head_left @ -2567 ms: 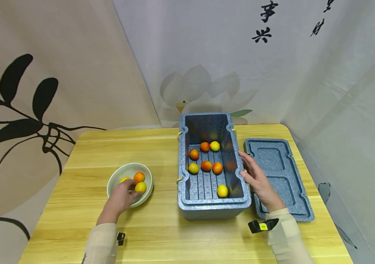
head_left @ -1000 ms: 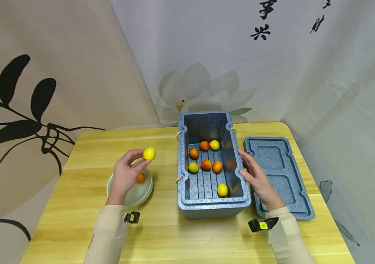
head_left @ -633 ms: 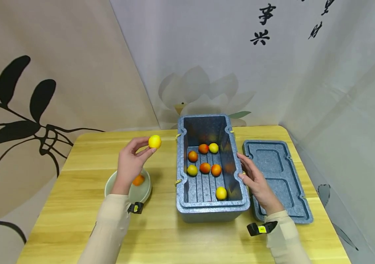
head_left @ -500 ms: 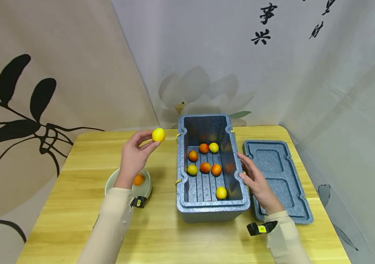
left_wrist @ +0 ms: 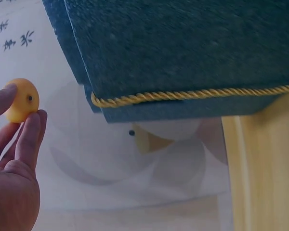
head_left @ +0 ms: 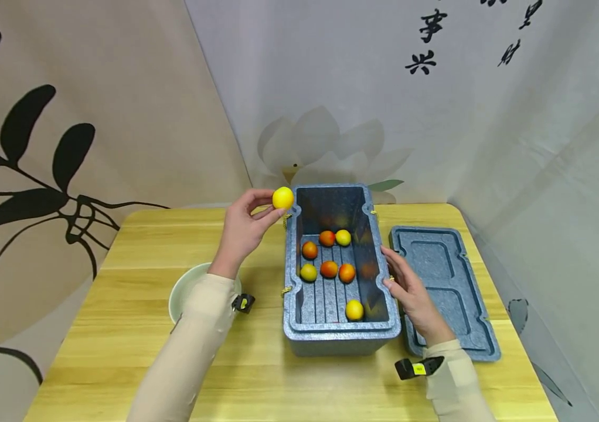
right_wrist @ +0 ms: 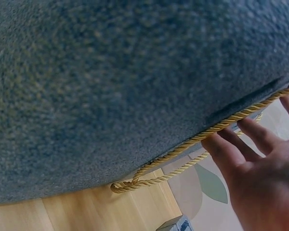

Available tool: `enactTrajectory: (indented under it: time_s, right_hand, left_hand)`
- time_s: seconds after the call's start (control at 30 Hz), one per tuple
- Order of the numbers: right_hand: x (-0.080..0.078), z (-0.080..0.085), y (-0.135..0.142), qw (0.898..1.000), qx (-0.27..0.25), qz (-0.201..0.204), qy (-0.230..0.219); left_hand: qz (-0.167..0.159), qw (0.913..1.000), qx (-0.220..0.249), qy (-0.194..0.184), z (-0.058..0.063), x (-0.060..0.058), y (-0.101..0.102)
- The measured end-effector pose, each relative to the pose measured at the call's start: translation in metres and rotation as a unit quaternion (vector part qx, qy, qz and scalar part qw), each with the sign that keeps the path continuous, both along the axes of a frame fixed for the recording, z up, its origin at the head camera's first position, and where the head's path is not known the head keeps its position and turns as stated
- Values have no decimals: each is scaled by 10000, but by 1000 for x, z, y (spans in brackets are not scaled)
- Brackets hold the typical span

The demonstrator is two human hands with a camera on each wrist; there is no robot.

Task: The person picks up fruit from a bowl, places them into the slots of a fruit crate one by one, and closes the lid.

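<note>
My left hand (head_left: 242, 231) pinches a small round yellow fruit (head_left: 283, 198) between thumb and fingertips. It holds the fruit up by the far left rim of a blue-grey foam box (head_left: 291, 246). In the left wrist view the same fruit (left_wrist: 23, 102) shows a dark stem spot, beside the box wall (left_wrist: 183, 48). My right hand (head_left: 414, 296) touches the box's right side, its fingers extended near the gold rope (right_wrist: 221, 126) in the right wrist view. Inside the box lie several fruits, including a yellow one (head_left: 354, 310) near the front and a red-orange one (head_left: 329, 269) mid-floor.
A pale bowl (head_left: 177, 299) stands on the wooden table (head_left: 120, 351) at left, partly covered by my left forearm; its contents are hidden. The box lid (head_left: 428, 264) lies flat to the right of the box. A printed cloth (head_left: 146, 105) hangs behind.
My left hand picked the yellow fruit out of the bowl, lifted it and carried it rightward to the box's far left rim. My right hand stays at the box.
</note>
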State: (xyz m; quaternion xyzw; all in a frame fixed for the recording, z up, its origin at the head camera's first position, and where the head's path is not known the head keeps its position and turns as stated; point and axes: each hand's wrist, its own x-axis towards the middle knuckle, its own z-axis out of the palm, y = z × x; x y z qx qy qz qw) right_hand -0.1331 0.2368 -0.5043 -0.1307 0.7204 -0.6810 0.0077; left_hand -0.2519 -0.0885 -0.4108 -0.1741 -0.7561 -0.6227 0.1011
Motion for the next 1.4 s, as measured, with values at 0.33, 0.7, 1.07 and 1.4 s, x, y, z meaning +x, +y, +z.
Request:
enactTrajectory:
  time_s: [0.33, 0.7, 1.07, 1.4]
  right_hand:
    - [0, -2, 0, 9999, 0, -7, 106]
    - [-1, -2, -1, 9998, -64, -34, 160]
    - [-1, -2, 0, 9999, -37, -73, 89]
    - [0, -2, -1, 9999, -92, -92, 74]
  left_hand:
    - [-261, 9996, -32, 43, 9, -11, 26]
    - [-417, 9988, -271, 36, 13, -18, 45]
    - [-612, 9969, -496, 3, 15, -24, 61]
    - [-625, 9962, -602, 0, 8, -25, 69]
